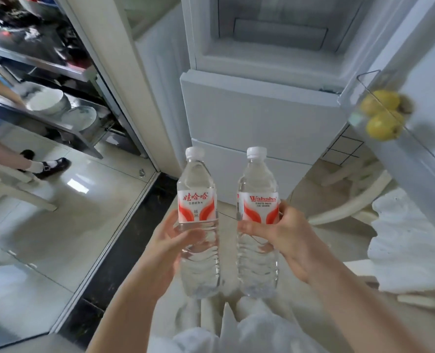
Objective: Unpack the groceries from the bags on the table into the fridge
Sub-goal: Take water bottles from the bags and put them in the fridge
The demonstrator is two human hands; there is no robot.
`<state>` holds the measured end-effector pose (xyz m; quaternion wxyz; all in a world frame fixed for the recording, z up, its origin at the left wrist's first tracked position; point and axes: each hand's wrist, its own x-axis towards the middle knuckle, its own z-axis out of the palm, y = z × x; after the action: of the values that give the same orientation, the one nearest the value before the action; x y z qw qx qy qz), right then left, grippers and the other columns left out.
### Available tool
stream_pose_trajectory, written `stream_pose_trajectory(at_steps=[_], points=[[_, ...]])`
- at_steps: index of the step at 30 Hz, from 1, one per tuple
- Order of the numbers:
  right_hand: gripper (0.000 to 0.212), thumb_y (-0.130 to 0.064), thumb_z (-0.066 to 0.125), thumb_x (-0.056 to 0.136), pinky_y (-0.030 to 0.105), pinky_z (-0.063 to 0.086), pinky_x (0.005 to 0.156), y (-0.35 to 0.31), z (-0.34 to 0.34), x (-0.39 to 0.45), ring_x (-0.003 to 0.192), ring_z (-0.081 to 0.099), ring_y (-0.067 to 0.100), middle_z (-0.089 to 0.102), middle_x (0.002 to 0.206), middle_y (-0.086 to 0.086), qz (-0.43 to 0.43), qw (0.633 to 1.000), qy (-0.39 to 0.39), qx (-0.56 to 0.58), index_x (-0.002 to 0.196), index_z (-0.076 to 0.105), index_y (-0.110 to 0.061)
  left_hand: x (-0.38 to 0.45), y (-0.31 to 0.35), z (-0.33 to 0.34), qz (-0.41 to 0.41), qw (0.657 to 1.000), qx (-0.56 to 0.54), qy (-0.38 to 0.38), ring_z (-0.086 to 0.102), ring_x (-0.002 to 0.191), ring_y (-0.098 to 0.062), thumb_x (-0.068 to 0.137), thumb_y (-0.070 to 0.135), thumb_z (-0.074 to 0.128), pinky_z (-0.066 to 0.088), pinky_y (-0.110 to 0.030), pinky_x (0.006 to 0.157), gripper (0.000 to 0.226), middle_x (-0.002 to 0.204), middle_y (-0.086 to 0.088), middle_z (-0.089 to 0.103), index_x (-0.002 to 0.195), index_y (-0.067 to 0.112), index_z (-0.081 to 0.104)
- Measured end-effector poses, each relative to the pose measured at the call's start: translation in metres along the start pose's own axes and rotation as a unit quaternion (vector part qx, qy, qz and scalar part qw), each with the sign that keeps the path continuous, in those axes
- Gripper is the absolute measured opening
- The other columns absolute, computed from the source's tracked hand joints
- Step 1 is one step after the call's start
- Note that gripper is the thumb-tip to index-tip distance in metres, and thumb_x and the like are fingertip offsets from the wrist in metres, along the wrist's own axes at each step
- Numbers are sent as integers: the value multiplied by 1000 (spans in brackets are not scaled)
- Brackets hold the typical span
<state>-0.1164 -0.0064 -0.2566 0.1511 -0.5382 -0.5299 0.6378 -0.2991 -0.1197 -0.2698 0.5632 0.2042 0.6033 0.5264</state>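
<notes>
I hold two clear water bottles with white caps and red-and-white labels upright in front of me. My left hand [164,240] grips the left bottle [197,197] around its middle. My right hand [285,235] grips the right bottle [258,200] the same way. Straight ahead stands the white fridge [257,115]; its upper compartment [277,29] is open and looks bare inside, and the two lower drawers are shut. The open fridge door [420,138] hangs at the right, with two yellow fruits [382,115] in its door shelf.
A glass sliding door [101,80] at the left reflects metal shelves with bowls. Another person's legs and black shoes [51,165] show at the far left. A white cloth-covered surface [410,240] and white chair legs sit at the right, below the fridge door.
</notes>
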Motion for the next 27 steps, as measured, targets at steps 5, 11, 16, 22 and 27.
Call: stream_pose_trajectory(at_steps=[5, 11, 16, 22, 27], points=[[57, -28, 91, 55, 26, 53, 66, -30, 13, 20, 82, 71, 14, 74, 89, -1, -18, 998, 53, 39, 104, 64, -19, 48, 33, -16, -10, 999, 13, -50, 66, 105, -39, 31, 49, 96, 47, -58, 97, 103, 113, -16, 69, 123, 17, 60], [60, -31, 92, 49, 39, 57, 84, -69, 4, 57, 85, 72, 16, 75, 89, 0, -33, 992, 107, 62, 102, 65, -20, 110, 72, -13, -10, 992, 44, -115, 67, 101, -42, 35, 44, 97, 47, -59, 98, 99, 111, -18, 70, 122, 16, 60], [62, -31, 90, 45, 46, 57, 84, -113, -16, 101, 85, 71, 21, 74, 88, 2, -63, 984, 150, 70, 100, 65, -20, 167, 124, 1, 33, 988, 63, -137, 67, 94, -43, 46, 29, 89, 55, -44, 86, 80, 106, -20, 71, 118, 12, 61], [56, -27, 90, 51, 36, 56, 83, -182, -47, 158, 83, 71, 13, 74, 88, -1, -131, 977, 154, 72, 101, 64, -21, 236, 197, 31, 91, 986, 54, -130, 65, 100, -45, 51, 27, 83, 49, -56, 93, 70, 105, -16, 72, 117, 16, 62], [51, -23, 91, 54, 20, 52, 67, -241, -74, 197, 74, 69, 4, 73, 82, -7, -172, 968, 164, 74, 97, 64, -23, 285, 253, 54, 136, 979, 54, -139, 66, 99, -42, 47, 31, 89, 46, -59, 95, 75, 105, -16, 72, 116, 14, 64]])
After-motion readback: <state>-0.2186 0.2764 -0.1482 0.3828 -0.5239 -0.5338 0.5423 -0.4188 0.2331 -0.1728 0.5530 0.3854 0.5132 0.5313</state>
